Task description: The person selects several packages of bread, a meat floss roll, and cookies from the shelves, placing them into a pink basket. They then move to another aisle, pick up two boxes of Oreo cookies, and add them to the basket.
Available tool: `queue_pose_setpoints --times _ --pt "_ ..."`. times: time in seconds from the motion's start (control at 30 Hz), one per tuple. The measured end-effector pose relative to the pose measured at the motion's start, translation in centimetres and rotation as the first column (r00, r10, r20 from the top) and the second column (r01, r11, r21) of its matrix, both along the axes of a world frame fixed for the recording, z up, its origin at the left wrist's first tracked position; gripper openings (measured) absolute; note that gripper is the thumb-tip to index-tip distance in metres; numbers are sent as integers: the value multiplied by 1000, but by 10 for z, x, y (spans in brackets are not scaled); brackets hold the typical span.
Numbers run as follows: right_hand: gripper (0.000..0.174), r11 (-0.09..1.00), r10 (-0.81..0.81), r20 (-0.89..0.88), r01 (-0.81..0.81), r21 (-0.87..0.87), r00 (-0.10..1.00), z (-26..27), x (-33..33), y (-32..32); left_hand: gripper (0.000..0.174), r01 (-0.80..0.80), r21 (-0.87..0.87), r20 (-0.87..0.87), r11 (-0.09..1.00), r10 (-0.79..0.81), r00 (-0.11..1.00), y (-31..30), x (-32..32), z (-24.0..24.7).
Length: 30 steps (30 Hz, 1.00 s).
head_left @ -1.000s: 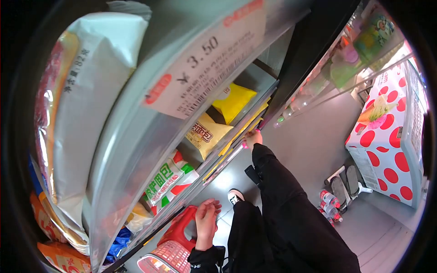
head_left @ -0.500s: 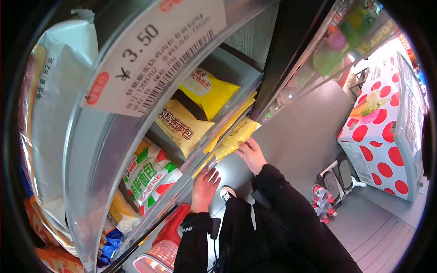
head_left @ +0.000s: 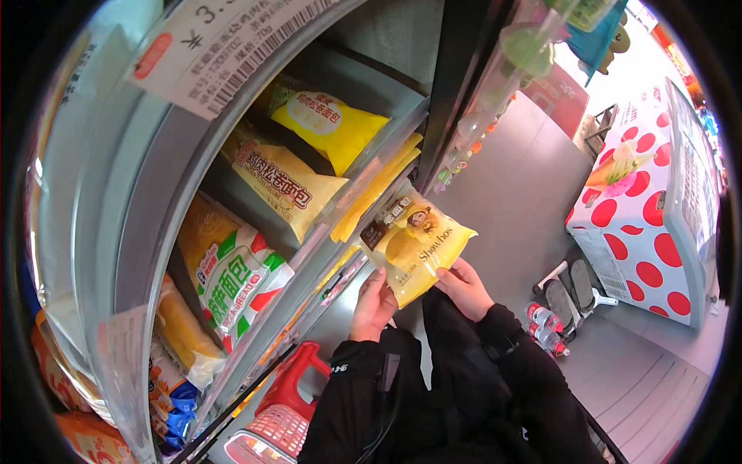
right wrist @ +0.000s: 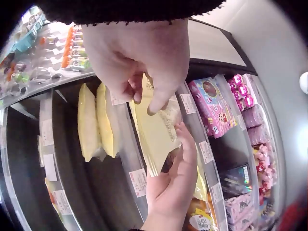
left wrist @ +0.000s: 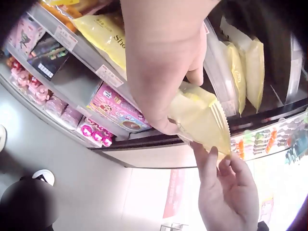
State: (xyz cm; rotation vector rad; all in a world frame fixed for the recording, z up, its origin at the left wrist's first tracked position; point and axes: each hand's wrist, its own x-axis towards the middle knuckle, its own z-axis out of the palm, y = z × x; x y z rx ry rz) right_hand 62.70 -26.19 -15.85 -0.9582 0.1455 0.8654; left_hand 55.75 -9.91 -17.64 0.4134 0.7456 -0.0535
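Observation:
A yellow bread packet [head_left: 417, 246] with "Showhos" on its front is held between my two hands, in front of the shelf in the head view. My left hand [head_left: 372, 307] grips its near left edge, thumb toward the printed side. At the right corner, my right hand [head_left: 466, 289] pinches the packet between thumb and fingers. The left wrist view shows the packet's pale side [left wrist: 199, 118], with the right fingers [left wrist: 211, 166] at its sealed end. In the right wrist view, the left hand [right wrist: 173, 180] supports it from below.
Shelved beside me are a bright yellow bread bag [head_left: 332, 127], a cream one [head_left: 286, 185] and a pizza bread bag [head_left: 236, 282]. A red basket [head_left: 290, 410] stands below left. Bottles [head_left: 547, 329] lie on the floor near a dotted freezer [head_left: 634, 209].
The right hand has brought the yellow packet from the shelf edge toward the body, its front turning to face up. The left hand has moved in and taken hold of it too.

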Motion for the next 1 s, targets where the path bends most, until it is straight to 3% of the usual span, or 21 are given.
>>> queue_pose_setpoints --times 0.13,0.3,0.47,0.67,0.73,0.87,1.0 --pt "27 999 12 -3 -12 -48 1000 10 -18 -23 29 72 -47 46 996 -70 997 -11 -19 7" --pt "29 983 172 39 -169 -66 984 44 -34 -57 35 73 -113 52 991 -67 996 -32 -50 45" --pt "28 958 285 74 -282 -43 956 80 -48 -60 36 86 -47 114 995 -80 990 -28 -76 85" --pt "29 894 445 230 -445 -55 866 102 -59 -15 37 -13 140 146 990 -7 989 10 -114 125" --pt "29 907 414 276 -418 -48 867 102 -64 11 39 -46 162 172 986 18 985 22 -123 127" --pt "30 861 496 335 -505 -66 801 81 -64 52 42 -206 184 173 961 174 969 41 -129 132" --pt "29 891 420 357 -454 15 835 77 -60 89 40 -267 242 131 933 241 962 74 -127 116"
